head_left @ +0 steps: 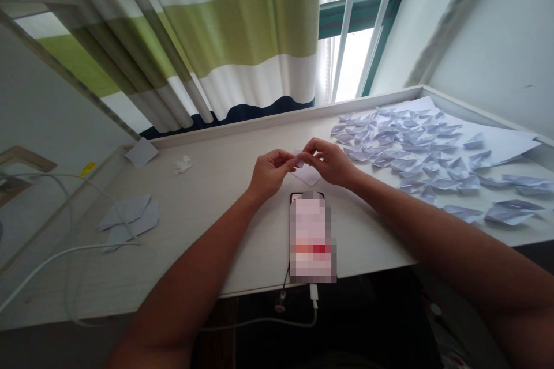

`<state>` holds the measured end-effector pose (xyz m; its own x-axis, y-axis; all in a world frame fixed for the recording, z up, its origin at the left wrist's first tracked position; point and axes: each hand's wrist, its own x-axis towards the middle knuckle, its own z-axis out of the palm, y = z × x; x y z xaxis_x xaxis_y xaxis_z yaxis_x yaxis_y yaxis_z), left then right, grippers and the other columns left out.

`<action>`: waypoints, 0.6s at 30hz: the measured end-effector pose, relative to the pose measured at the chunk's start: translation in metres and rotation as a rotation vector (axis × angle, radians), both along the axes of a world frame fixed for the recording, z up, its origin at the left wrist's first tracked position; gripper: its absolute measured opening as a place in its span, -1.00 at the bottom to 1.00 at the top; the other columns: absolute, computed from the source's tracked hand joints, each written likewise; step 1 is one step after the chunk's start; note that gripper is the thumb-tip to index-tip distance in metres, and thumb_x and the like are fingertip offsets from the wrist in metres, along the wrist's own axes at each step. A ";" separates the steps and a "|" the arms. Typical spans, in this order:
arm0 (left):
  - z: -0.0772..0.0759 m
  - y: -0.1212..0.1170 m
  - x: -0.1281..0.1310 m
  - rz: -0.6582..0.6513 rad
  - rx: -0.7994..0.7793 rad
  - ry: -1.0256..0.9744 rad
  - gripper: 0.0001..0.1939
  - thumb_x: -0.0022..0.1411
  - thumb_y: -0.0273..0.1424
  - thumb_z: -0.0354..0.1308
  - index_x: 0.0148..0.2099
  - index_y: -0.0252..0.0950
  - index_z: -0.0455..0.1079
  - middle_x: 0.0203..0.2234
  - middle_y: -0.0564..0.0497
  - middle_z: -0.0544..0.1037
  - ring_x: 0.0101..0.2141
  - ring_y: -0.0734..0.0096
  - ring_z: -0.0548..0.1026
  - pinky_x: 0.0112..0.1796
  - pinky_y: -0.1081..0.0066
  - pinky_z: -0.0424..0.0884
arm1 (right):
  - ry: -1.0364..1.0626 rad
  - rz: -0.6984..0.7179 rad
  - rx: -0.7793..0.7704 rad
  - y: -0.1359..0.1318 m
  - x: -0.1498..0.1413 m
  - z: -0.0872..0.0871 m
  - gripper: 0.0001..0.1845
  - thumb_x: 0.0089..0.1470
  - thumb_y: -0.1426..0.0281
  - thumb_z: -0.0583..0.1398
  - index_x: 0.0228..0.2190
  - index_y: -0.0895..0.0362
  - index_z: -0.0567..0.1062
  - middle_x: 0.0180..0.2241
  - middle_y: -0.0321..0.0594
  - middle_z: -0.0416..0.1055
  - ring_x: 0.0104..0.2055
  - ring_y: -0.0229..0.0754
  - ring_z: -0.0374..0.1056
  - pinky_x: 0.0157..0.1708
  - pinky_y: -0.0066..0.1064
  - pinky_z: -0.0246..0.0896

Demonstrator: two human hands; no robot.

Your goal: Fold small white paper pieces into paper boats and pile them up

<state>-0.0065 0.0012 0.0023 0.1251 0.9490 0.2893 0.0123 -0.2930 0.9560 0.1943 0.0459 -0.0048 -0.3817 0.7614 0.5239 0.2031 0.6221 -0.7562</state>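
Between my fingertips is a small folded piece of white paper [300, 159], pinched from both sides above the table. My left hand [272, 172] grips its left side with thumb and fingers. From the right, my right hand [329, 161] pinches the same piece, so the fingers partly hide its shape. Just below the hands a flat white paper sheet [308, 175] lies on the table. A phone [309, 236] with a blurred screen rests nearer to me, a white cable plugged into its lower end.
Many folded paper boats [407, 144] cover the right side of the white table [208, 184], near larger paper sheets [506, 141]. At left lie loose paper squares [132, 216], a crumpled tissue [182, 165] and white cables [69, 251]. A raised rim [259, 120] runs along the back beneath a curtain [242, 23].
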 end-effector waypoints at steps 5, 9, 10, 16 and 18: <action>0.004 -0.002 0.002 0.070 -0.035 -0.063 -0.57 0.11 -0.07 0.56 -0.24 -0.34 0.60 -0.34 -0.09 0.73 -0.29 0.27 0.69 -0.14 0.23 0.64 | 0.048 0.057 -0.038 -0.002 0.003 0.003 -0.62 0.18 -0.01 0.41 -0.29 0.06 0.63 -0.28 -0.18 0.65 -0.23 -0.07 0.55 -0.16 -0.11 0.54; 0.007 -0.005 0.005 0.089 -0.024 -0.075 -0.58 0.11 -0.10 0.56 -0.22 -0.33 0.59 -0.32 -0.09 0.74 -0.28 0.26 0.70 -0.13 0.22 0.65 | 0.136 0.055 -0.092 -0.001 0.003 0.004 -0.62 0.16 0.01 0.44 -0.35 0.08 0.66 -0.36 -0.18 0.64 -0.29 -0.11 0.55 -0.18 -0.15 0.55; 0.007 -0.005 0.006 0.095 -0.018 -0.074 -0.58 0.12 -0.10 0.57 -0.23 -0.32 0.58 -0.32 -0.09 0.74 -0.28 0.26 0.71 -0.13 0.22 0.65 | 0.160 0.048 -0.114 -0.001 0.002 0.003 -0.62 0.15 0.02 0.45 -0.37 0.08 0.65 -0.38 -0.19 0.63 -0.32 -0.12 0.55 -0.21 -0.16 0.55; 0.005 -0.003 0.008 0.125 -0.052 -0.103 -0.48 0.06 -0.07 0.60 -0.12 -0.30 0.53 -0.40 -0.03 0.74 -0.36 0.27 0.70 -0.17 0.22 0.66 | 0.237 0.005 -0.159 0.000 -0.005 -0.002 -0.61 0.09 0.04 0.48 -0.41 0.11 0.63 -0.45 -0.19 0.62 -0.40 -0.14 0.54 -0.35 -0.25 0.48; 0.005 -0.002 0.006 0.119 -0.067 -0.097 -0.47 0.05 -0.06 0.59 -0.12 -0.32 0.55 -0.39 -0.04 0.74 -0.37 0.28 0.69 -0.18 0.23 0.67 | 0.256 0.017 -0.179 -0.001 -0.008 -0.002 -0.58 0.07 0.03 0.49 -0.41 0.11 0.61 -0.46 -0.20 0.61 -0.41 -0.15 0.54 -0.36 -0.26 0.49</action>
